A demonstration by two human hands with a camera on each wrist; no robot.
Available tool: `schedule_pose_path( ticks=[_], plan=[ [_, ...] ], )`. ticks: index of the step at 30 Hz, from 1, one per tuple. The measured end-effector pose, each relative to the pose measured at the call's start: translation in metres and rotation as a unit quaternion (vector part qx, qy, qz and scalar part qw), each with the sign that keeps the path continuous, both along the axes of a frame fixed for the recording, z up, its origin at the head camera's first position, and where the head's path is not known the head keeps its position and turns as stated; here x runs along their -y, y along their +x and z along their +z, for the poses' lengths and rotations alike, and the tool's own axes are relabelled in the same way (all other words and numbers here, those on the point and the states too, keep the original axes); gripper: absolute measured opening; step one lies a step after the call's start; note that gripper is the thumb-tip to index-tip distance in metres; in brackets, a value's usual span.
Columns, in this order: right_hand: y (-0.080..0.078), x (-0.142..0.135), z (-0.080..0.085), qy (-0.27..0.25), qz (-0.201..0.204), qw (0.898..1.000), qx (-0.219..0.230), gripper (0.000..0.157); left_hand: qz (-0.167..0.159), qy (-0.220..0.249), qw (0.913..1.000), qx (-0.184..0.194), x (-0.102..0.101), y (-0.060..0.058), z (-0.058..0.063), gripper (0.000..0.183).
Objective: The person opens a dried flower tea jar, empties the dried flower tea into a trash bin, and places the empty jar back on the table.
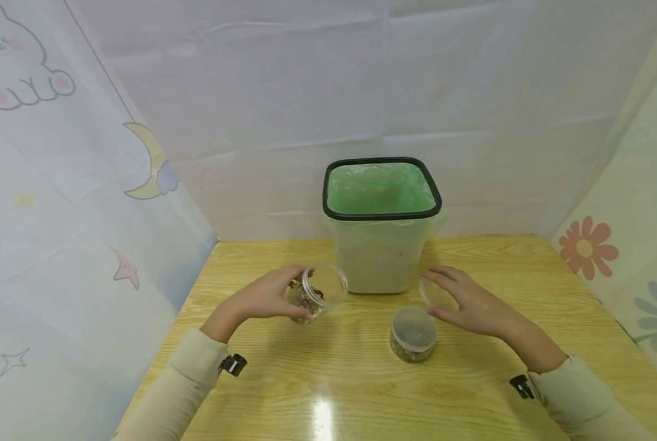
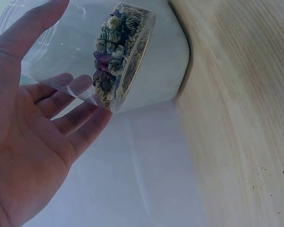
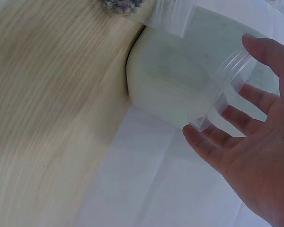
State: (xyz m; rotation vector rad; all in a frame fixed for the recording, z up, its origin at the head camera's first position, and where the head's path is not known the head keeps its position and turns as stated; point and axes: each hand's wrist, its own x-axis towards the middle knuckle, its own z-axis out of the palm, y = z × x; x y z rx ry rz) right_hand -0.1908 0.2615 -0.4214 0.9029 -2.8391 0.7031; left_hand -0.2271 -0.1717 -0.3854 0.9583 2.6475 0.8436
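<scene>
A clear plastic jar (image 1: 328,285) lies tilted in my left hand (image 1: 273,294), its open mouth facing right. Dried flower buds (image 2: 114,52) gather near its base in the left wrist view. My left thumb and fingers curve around the jar's sides, which stand above the table. On the other side, my right hand (image 1: 466,300) holds a clear round lid (image 3: 222,90) by its rim, on edge, thumb opposite fingers. Between the hands a second, shorter-looking jar (image 1: 413,337) stands upright on the table with a translucent top and dried bits inside.
A pale bin (image 1: 378,263) with a black rim and green liner bag stands at the table's back, just beyond both hands. Dark crumbs (image 2: 260,179) are scattered on the wooden table (image 1: 284,380). Printed cloth walls (image 1: 251,122) enclose the back and sides.
</scene>
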Motion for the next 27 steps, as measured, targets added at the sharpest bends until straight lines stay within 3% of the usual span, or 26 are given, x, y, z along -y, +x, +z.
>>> schedule_pose_path(
  ticks=[27],
  plan=[
    [-0.011,-0.024,-0.031,0.007,-0.042,0.998,0.053,0.068,0.018,0.01,0.9993,-0.032,0.006,-0.006,0.022,0.095]
  ],
)
